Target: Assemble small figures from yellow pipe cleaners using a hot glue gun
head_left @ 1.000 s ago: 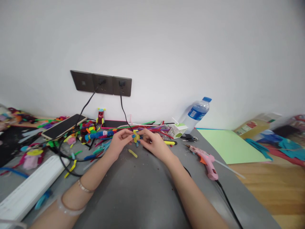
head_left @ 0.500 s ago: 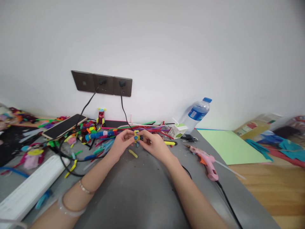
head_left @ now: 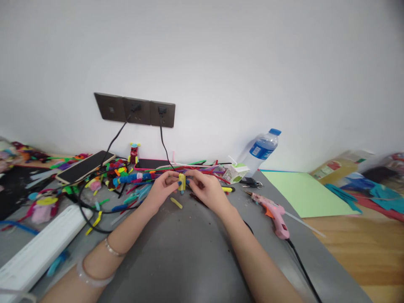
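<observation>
Between my two hands is a small yellow figure [head_left: 182, 182] of fuzzy pipe cleaner, with a bit of blue at its lower end. My left hand [head_left: 164, 187] pinches it from the left side with thumb and fingers. From the right, my right hand [head_left: 203, 188] has its fingertips closed on the same piece. A short yellow pipe cleaner piece [head_left: 176, 203] lies on the grey table [head_left: 176, 252] just below the hands. Behind them spreads a heap of coloured pipe cleaners [head_left: 202, 167], partly covered by my fingers.
At right lie a pink glue gun [head_left: 274, 212] with its cord, keys [head_left: 251, 182], a drink carton [head_left: 235, 173] and a leaning water bottle [head_left: 261, 149]. Leftward are a phone [head_left: 86, 167], a white power strip [head_left: 47, 240], black cables and a small red figure [head_left: 134, 154].
The yellow piece has turned in my fingers and shows a plainer yellow side. My right hand has shifted slightly, uncovering dark strips beneath it. Both hands stay in the same place.
</observation>
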Motion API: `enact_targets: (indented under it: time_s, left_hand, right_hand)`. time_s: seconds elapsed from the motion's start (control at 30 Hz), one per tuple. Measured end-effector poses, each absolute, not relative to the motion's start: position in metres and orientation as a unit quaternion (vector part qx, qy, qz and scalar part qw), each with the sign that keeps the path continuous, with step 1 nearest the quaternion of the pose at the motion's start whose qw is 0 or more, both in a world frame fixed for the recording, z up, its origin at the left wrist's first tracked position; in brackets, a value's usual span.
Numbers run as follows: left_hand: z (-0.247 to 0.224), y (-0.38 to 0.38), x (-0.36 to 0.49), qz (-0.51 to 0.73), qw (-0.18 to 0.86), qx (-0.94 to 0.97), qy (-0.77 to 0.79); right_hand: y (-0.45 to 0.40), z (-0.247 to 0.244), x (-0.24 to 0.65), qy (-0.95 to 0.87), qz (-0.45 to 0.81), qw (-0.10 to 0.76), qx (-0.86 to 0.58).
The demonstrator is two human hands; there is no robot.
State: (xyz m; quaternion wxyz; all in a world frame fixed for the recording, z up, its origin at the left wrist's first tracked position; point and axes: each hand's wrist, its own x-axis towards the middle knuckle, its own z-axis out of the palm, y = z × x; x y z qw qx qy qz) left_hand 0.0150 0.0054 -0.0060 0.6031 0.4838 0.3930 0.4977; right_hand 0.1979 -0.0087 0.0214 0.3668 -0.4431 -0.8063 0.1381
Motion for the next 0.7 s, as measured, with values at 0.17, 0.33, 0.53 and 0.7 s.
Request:
enact_targets:
  time_s: [0.17,0.33,0.53,0.7]
  left_hand:
    - [-0.005,0.004,0.016,0.494,0.612,0.487,0.380]
    - [-0.006,0.002,0.017,0.484,0.607,0.517,0.360]
    - [-0.007,0.003,0.016,0.478,0.588,0.546,0.358]
    - [-0.007,0.004,0.014,0.466,0.568,0.580,0.352]
  right_hand:
    - [-0.006,0.016,0.197,-0.764,0.195,0.415,-0.455]
    - [-0.001,0.011,0.193,-0.697,0.356,0.443,-0.436]
    - [0.002,0.012,0.190,-0.683,0.401,0.426,-0.438]
    - [0.005,0.008,0.191,-0.685,0.396,0.422,-0.443]
